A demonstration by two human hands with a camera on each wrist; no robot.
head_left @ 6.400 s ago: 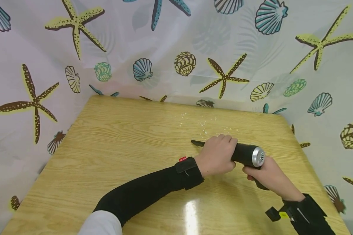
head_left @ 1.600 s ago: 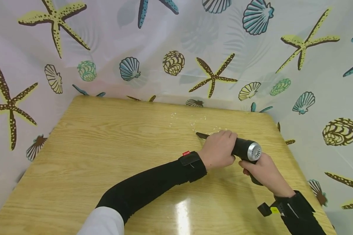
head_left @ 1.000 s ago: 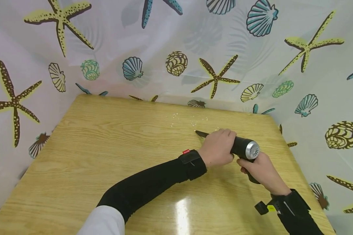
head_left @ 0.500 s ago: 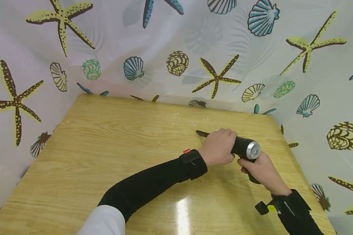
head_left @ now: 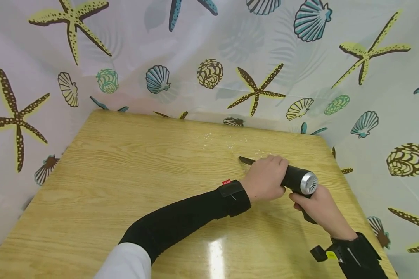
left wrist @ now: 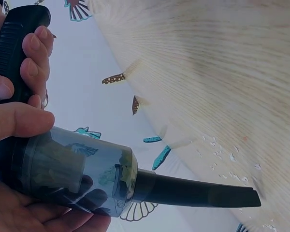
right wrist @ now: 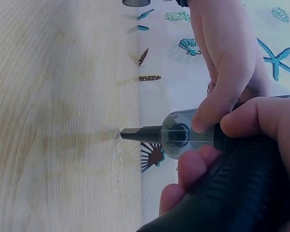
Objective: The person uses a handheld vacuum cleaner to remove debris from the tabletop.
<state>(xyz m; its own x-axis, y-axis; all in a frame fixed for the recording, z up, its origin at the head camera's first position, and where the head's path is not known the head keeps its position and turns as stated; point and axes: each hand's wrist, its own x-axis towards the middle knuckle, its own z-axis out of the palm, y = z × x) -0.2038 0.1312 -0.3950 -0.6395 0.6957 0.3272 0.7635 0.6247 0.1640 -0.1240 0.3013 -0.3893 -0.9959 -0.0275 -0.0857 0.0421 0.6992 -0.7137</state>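
Note:
A black handheld vacuum cleaner with a silver vented end is held over the right half of the table. My left hand grips its see-through dust cup, thumb on one side and fingers round the other. The pistol handle is held by my right hand, whose fingers wrap it in the left wrist view. A long, flat black nozzle points away to the left, its tip close over the wood. Small white crumbs lie scattered just beyond the tip; some also show beside the nozzle in the right wrist view.
The wood-grain tabletop stretches under both arms, with a glare streak near the front. A white curtain printed with starfish and shells encloses the back and sides. Black straps wrap both wrists.
Over the last half second both hands and the vacuum cleaner have shifted a little right and nearer to me, so the nozzle tip has drawn back from the crumbs. Both grips stay the same.

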